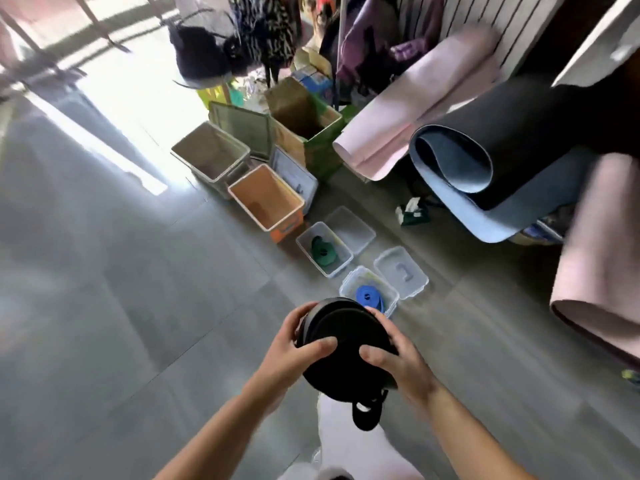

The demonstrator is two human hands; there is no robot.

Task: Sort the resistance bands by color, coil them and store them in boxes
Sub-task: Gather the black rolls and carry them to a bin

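With the left hand, grips the left edge of the coiled black band, fingers hooked over the far rim and thumb pressed on the flat face; with the right hand, does the same on the opposite edge. Squeezes from both sides, presumably to keep the springy rubber from unwinding, since a loose loop hangs free beneath the coil. Holds the coil in the air above the floor, close to the body and just short of the nearest clear box, not yet in any container. Finds a blue band coiled in that box and a green band coiled in the next clear box beyond, one colour to each, so probably needs a third container for black. Has two clear lids lying beside their boxes, likely set off so coils can drop straight in. Has further out an orange bin, a grey bin and a tall cardboard box, all open-topped and crowded together near the rolled mats; cannot tell what, if anything, lies inside them. Looks, at a guess, close to done with coiling: tucking in the loose loop first, then stowing.
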